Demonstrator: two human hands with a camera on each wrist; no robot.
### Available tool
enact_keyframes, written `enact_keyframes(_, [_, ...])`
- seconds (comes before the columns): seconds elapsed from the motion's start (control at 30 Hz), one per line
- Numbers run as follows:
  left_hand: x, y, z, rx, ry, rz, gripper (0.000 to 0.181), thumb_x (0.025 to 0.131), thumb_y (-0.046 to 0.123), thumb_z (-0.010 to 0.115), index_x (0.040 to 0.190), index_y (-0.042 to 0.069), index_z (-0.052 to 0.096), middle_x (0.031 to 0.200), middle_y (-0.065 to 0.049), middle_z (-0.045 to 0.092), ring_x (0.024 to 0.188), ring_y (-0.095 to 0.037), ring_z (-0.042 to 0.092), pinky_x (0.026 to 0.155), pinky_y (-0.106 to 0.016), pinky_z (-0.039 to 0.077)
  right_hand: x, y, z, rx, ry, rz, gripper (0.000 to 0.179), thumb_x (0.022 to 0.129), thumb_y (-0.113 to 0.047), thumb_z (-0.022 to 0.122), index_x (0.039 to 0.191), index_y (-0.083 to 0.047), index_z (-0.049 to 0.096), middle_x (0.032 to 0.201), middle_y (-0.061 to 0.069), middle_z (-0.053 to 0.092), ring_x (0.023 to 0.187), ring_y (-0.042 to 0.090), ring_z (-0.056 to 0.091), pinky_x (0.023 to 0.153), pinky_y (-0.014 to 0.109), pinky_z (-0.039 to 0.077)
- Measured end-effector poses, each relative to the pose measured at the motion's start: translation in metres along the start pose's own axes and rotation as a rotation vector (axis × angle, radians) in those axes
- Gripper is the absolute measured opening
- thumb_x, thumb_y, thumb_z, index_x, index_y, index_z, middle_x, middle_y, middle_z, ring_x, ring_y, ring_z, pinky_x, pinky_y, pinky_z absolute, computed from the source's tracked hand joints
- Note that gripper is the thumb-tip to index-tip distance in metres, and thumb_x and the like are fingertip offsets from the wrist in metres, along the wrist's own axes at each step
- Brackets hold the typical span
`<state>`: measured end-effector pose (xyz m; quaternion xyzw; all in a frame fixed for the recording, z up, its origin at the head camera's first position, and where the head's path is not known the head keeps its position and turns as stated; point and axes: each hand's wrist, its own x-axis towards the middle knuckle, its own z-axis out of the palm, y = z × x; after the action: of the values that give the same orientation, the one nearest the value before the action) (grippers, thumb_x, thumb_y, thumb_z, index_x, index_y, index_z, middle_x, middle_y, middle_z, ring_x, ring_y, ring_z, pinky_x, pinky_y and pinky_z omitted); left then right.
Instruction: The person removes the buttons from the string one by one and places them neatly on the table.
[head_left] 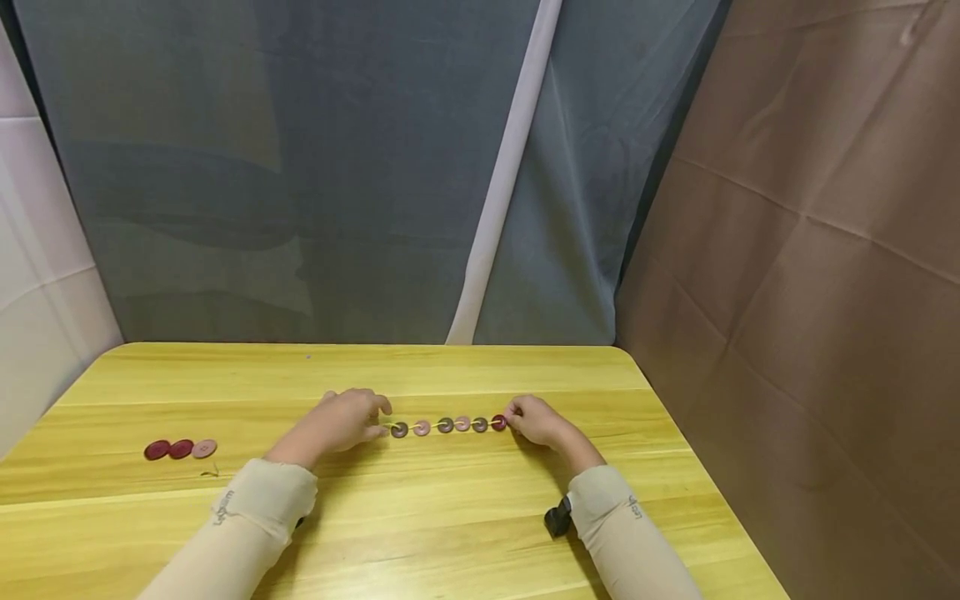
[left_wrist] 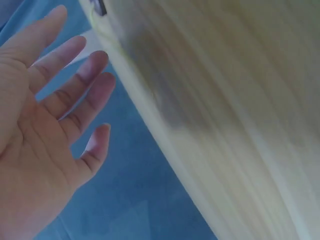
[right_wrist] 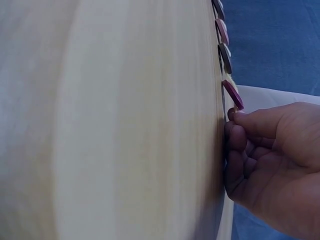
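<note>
A row of several buttons (head_left: 446, 425), grey-brown, pink and dark red, is threaded on a yellow string (head_left: 433, 427) along the table. At the row's right end, my right hand (head_left: 536, 421) pinches the string between thumb and forefinger, right beside the dark red button (right_wrist: 233, 95). My left hand (head_left: 341, 425) hovers by the left end, near a grey-brown button (head_left: 399, 429). Seen from the left wrist, its fingers (left_wrist: 92, 97) are spread and loosely bent, with nothing held. A loose stretch of string runs over the wood past those fingertips.
Two dark red buttons (head_left: 168, 449) and a pink button (head_left: 204, 448) lie touching at the left of the wooden table (head_left: 420, 533). A short bit of thread (head_left: 211, 472) lies just in front of them. Grey curtain (head_left: 337, 183) hangs behind, brown cloth (head_left: 825, 250) at right.
</note>
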<state>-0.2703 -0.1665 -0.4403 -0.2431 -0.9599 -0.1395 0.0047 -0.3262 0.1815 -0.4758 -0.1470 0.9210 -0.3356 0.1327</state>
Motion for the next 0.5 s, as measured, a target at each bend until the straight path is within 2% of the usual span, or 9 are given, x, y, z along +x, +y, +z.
enact_keyframes(0.17, [0.010,0.011,0.008,0.039,-0.005,0.024,0.034,0.090,0.027,0.079,0.117,0.009,0.069,0.101,-0.006,0.064,0.093,-0.028,0.063,0.083,-0.059,0.049,0.001,0.000,0.001,-0.002,0.008,-0.003,0.013,0.105,-0.008,0.055,0.095,-0.004,0.064,0.082,0.004,0.058,0.074,0.017,0.050,0.066,0.029,0.042])
enact_keyframes(0.27, [0.014,0.015,0.012,0.041,-0.010,0.027,0.035,0.089,0.025,0.080,0.116,0.008,0.067,0.099,-0.006,0.062,0.093,-0.027,0.062,0.085,-0.058,0.050,0.002,0.001,0.002,0.004,0.012,-0.004,0.013,0.104,-0.008,0.056,0.095,-0.004,0.064,0.082,0.004,0.057,0.075,0.017,0.051,0.066,0.029,0.042])
enact_keyframes(0.5, [0.022,0.021,0.019,0.058,0.002,0.059,0.019,0.086,0.020,0.082,0.095,0.010,0.068,0.085,0.001,0.056,0.076,-0.016,0.053,0.074,-0.042,0.051,0.002,0.004,0.001,0.004,0.011,-0.006,0.013,0.104,-0.008,0.055,0.095,-0.004,0.064,0.083,0.003,0.058,0.076,0.017,0.051,0.067,0.029,0.043])
